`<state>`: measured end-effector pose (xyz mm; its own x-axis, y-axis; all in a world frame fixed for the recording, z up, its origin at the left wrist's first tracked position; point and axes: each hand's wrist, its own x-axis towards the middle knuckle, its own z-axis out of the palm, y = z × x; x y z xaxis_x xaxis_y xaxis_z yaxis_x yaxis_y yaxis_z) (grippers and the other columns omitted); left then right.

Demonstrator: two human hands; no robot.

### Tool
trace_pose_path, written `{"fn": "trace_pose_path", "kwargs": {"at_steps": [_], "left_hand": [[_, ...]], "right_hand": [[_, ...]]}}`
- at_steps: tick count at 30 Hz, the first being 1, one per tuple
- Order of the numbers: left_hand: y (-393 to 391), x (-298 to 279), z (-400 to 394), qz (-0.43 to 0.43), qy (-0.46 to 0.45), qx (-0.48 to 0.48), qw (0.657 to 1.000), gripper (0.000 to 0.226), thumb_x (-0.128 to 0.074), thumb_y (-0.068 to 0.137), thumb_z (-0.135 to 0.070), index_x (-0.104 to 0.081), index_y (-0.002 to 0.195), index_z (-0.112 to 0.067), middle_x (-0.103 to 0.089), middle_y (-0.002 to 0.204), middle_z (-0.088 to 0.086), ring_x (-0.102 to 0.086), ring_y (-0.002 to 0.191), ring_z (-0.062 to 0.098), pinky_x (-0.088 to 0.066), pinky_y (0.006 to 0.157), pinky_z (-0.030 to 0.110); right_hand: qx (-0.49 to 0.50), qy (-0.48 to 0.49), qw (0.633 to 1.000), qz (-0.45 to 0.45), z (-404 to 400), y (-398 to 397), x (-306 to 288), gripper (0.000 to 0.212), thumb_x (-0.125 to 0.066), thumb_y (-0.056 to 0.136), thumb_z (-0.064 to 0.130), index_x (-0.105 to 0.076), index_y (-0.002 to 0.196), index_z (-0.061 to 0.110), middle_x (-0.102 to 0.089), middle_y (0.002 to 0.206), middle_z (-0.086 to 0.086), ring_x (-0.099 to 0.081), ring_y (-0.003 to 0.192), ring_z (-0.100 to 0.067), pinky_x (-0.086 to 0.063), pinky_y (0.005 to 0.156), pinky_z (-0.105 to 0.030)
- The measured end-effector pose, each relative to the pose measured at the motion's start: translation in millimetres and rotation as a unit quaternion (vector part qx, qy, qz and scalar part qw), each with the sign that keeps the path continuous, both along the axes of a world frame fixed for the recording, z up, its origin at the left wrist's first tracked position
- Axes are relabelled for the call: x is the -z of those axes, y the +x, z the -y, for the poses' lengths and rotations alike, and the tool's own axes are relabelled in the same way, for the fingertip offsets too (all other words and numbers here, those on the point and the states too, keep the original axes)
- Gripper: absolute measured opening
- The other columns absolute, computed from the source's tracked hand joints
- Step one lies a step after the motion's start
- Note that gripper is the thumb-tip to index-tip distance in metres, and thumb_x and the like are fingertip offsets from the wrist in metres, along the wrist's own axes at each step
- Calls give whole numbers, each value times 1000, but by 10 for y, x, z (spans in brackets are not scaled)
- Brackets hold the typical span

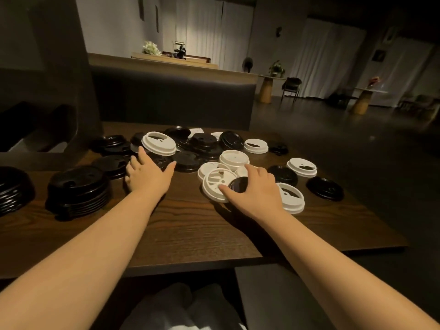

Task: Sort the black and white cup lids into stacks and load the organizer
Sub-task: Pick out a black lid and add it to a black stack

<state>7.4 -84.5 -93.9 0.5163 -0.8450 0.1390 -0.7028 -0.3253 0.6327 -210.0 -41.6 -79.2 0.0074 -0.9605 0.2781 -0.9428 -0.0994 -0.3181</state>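
Black and white cup lids lie scattered across the dark wooden table (190, 225). A stack of black lids (78, 189) stands at the left, and part of another black stack (14, 189) shows at the left edge. My left hand (147, 175) reaches over loose black lids with its fingers spread, and a white lid (159, 143) lies tilted just beyond its fingertips. My right hand (254, 189) pinches a small black lid (238, 184) above an upturned white lid (217, 184). More white lids (234, 159) are piled behind it. No organizer is in view.
Single lids lie at the right: white ones (302, 167) (256, 146) and black ones (325, 188) (283, 175). A dark padded bench back (171, 101) runs behind the table. The table's right edge drops to open floor.
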Motion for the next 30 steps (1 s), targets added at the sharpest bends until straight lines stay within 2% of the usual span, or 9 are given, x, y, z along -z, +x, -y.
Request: {"fn": "trace_pose_path", "kwargs": {"at_steps": [5,10,13,17,19,21,25,28,30], "left_hand": [[83,-15,-2,22,13,-6,1000,94,-61,89,-47,-3,153,-8,-17,158,18,-16,145,34,-17,116,47],[71,-41,-77,51,22,11,998,92,-65,79,-60,-29,145,-8,-33,149,19,-26,139,35,-28,110,47],[73,-86,-152,55,52,19,997,95,-51,78,-74,-32,145,-9,-32,148,19,-26,137,36,-28,109,48],[127,-96,-168,57,81,92,991,72,-51,92,-36,-18,153,-16,-29,152,16,-23,139,36,-23,113,48],[152,-94,-164,73,103,130,983,75,-50,91,-40,-14,154,-19,-33,152,11,-25,140,34,-23,113,46],[145,-95,-152,78,113,154,979,75,-47,91,-50,-17,153,-20,-38,150,8,-29,140,32,-24,114,45],[117,-97,-128,9,80,161,984,79,-60,84,-52,-29,149,-20,-43,147,5,-37,136,28,-31,112,44],[84,-88,-130,-81,16,167,982,72,-73,78,-35,-42,140,-17,-50,137,6,-50,121,24,-44,95,35],[80,-88,-129,-151,-28,152,976,43,-74,80,-30,-55,115,-15,-57,114,4,-55,99,17,-43,78,28]], "right_hand": [[-4,-38,999,5,15,30,59,79,-54,80,67,-38,140,18,-46,139,-4,-36,130,-24,-36,103,-39],[-50,-139,985,83,96,322,-80,74,-61,80,60,-45,137,16,-50,133,-2,-40,125,-20,-33,102,-32],[-114,-118,967,197,149,664,-127,71,-64,81,55,-43,139,19,-48,135,1,-36,128,-15,-29,103,-26],[-127,-28,920,369,240,1056,-120,71,-63,83,51,-38,143,22,-41,142,2,-35,132,-13,-31,105,-28],[-108,24,870,481,285,1151,-90,65,-59,87,50,-38,143,22,-41,143,1,-39,130,-14,-35,103,-27],[-89,52,842,529,314,1157,-42,60,-54,91,48,-39,142,21,-45,140,2,-44,126,-13,-38,103,-29],[-90,43,836,539,327,1042,4,45,-49,95,42,-48,133,17,-54,103,15,-49,88,3,-40,78,-15],[-89,30,854,512,348,1030,55,45,-47,95,43,-47,133,18,-49,98,16,-48,89,1,-38,80,-17],[-95,26,860,500,328,1046,72,44,-47,95,44,-48,132,20,-48,102,16,-46,96,-1,-37,86,-21]]}}
